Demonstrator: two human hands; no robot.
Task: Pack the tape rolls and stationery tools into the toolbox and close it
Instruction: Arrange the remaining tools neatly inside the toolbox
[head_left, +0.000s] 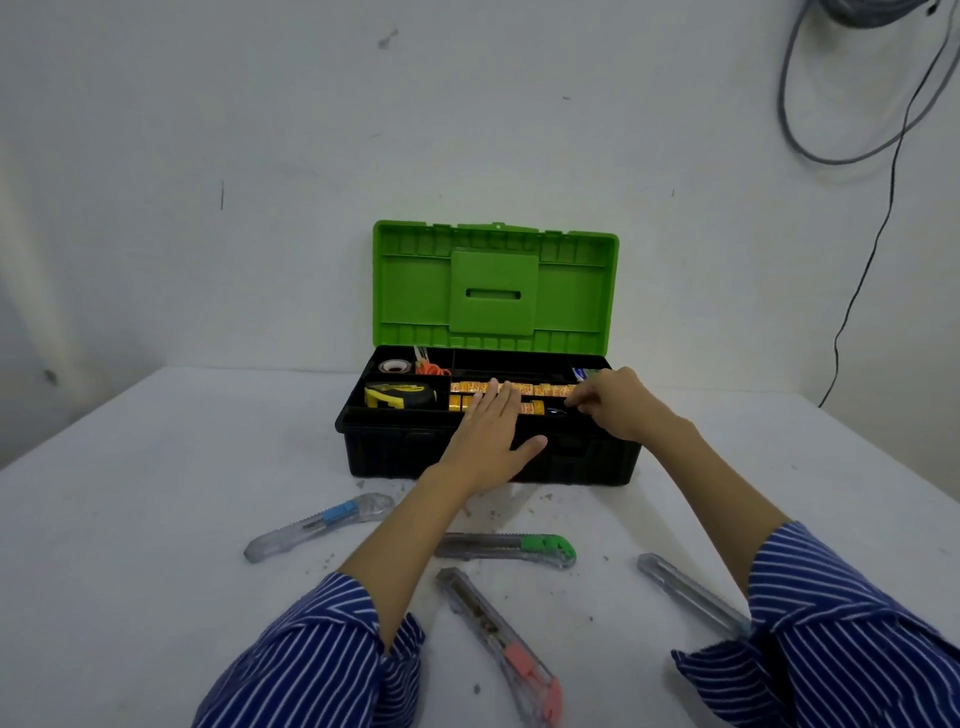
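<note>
Open toolbox (493, 457) on the white desk (156, 493), with both hands at its tray.

The toolbox stands at the far edge of the desk, its green lid (493, 286) raised upright against the wall. In its black tray lie rows of yellow tape rolls (540, 389) at centre, a yellow tape measure (399, 396) in the left compartment, and behind that a clear tape roll (395, 366) and orange-handled scissors (431, 368). The left hand (493, 431) lies flat with fingers straight and spread over the tape rolls, thumb over the toolbox's front wall. The right hand (613, 405) has curled fingers at the right end of the rolls; what it pinches cannot be told. In front of the toolbox lie four utility knives: blue-slider (322, 525), green-slider (511, 550), pink-slider (498, 644), and a clear one (691, 597) partly under the right sleeve.
</note>
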